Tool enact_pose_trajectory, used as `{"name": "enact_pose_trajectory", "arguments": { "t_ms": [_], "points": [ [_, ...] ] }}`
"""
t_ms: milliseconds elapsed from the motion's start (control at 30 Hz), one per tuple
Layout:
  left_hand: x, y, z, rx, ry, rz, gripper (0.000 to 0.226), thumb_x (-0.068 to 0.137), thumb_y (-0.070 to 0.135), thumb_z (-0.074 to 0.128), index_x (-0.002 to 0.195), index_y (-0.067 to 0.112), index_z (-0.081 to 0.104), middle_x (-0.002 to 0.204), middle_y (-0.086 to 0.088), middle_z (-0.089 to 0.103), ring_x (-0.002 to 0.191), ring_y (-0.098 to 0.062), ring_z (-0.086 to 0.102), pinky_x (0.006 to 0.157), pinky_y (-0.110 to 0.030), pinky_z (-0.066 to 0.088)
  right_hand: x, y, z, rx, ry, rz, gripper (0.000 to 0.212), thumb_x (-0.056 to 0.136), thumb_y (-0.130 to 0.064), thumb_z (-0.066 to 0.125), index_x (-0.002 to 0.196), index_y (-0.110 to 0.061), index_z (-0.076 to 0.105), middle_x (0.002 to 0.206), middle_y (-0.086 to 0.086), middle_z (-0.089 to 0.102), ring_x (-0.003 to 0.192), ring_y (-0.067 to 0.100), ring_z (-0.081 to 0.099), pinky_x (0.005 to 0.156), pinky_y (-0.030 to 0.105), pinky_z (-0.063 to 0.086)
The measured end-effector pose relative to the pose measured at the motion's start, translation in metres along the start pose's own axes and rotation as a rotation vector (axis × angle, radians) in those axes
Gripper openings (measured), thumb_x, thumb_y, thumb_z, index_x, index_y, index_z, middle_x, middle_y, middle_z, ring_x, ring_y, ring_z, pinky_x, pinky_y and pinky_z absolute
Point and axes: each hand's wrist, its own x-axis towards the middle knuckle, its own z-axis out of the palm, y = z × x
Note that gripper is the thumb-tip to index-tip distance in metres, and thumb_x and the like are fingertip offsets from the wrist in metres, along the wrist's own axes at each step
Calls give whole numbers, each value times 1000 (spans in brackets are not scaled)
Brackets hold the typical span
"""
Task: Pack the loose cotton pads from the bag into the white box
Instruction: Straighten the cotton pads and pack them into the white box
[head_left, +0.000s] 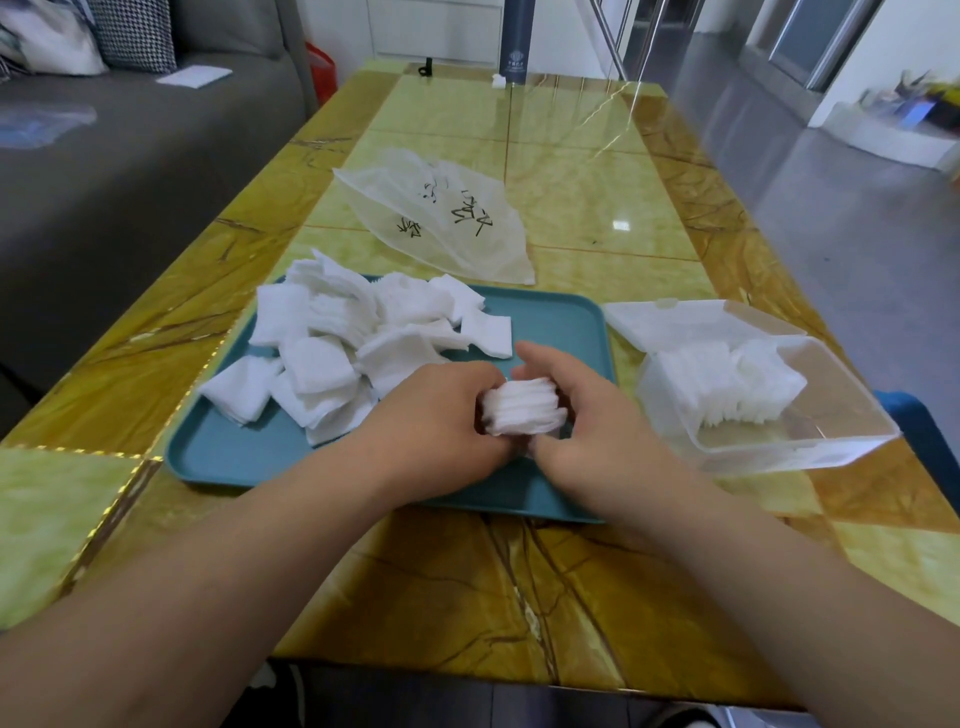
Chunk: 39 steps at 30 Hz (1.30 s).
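Loose cotton pads (332, 343) are heaped on the left half of the teal tray (561, 322), left of frame centre. The bag (441, 218) lies flat on the tabletop (519, 597) beyond the tray, upper centre, and looks emptied. At centre, your left hand (441, 415) grips the left end of a small stack of pads (522, 410), with its fingertips hidden behind the stack. Your right hand (587, 410) grips the other end, fingers (540, 364) curled over the top and thumb below. Both hands are clamped on the stack just above the tray, and its long axis runs left-right between your palms. The white box (779, 441) sits at centre right, just beside the tray's right rim, with its lid (691, 317) hinged back. A packed row (727, 384) stands on edge in its far part, and the near part shows no pads. The box lies to the right of the stack and your right hand is nearer, so I'd carry rightward and drop in beside that row. Both forearms come in from the bottom corners and converge at the stack.
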Motion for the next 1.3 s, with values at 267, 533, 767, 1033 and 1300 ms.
{"name": "enact_pose_trajectory", "arguments": {
  "t_ms": [267,533,767,1033,1300],
  "points": [
    [14,-24,-11,181,111,-36,52,94,33,65,144,33,49,143,7,49,128,-19,52,106,-37,44,4,7,-13,-210,159,12,55,87,-9,69,138,-27,58,131,-5,60,113,9,58,88,2,38],
    [19,-19,5,165,100,-81,46,101,57,45,145,43,50,148,9,44,136,-17,48,107,-41,46,5,6,-14,-230,146,8,41,87,-11,69,122,-31,61,118,-7,64,102,7,61,74,-1,38],
    [17,-12,5,210,80,-14,23,95,48,61,93,27,70,110,8,54,99,-16,58,85,-39,52,5,3,-19,-109,212,26,26,97,-21,66,119,-34,67,104,-17,71,93,-14,60,70,-2,41],
    [15,-10,-3,18,-108,-123,13,91,31,71,102,29,65,84,13,64,77,-4,59,66,-23,47,6,7,-22,-31,227,82,31,95,-26,69,126,-32,67,111,-16,71,98,-4,64,79,12,46],
    [4,-1,-15,-217,38,-26,11,90,19,71,90,28,64,82,8,69,69,-6,62,62,-19,45,6,7,-24,-14,225,94,35,93,-26,72,128,-31,66,113,-15,69,100,0,65,87,20,50]
  ]
}}
